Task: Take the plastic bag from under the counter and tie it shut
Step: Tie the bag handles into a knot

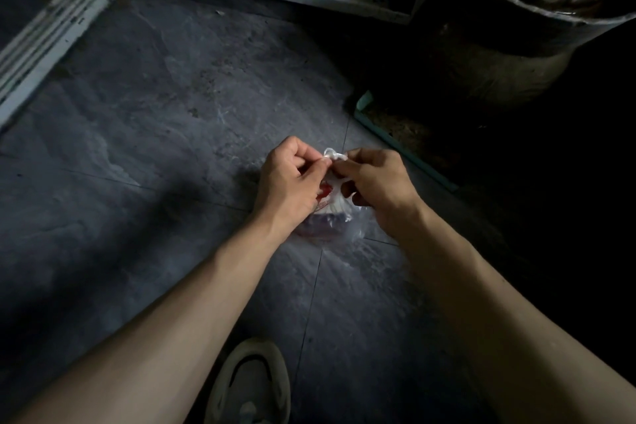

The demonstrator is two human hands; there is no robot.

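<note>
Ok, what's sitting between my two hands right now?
In the head view, the bunched top of the clear plastic bag lies between the left hand and right hand. Both pinch it, with the bag's body hanging below over the grey floor.

Most of the plastic bag (330,217) sits behind the left hand (287,182) and the right hand (377,182), so whatever is inside shows only as red and purple patches too blurred to name. The fingertips are curled out of sight around the bunched top. The right side of the room sinks into blackness. The big dark drum (537,3) runs off the top and right edges. The shoe (251,385) is cut by the bottom edge.
</note>
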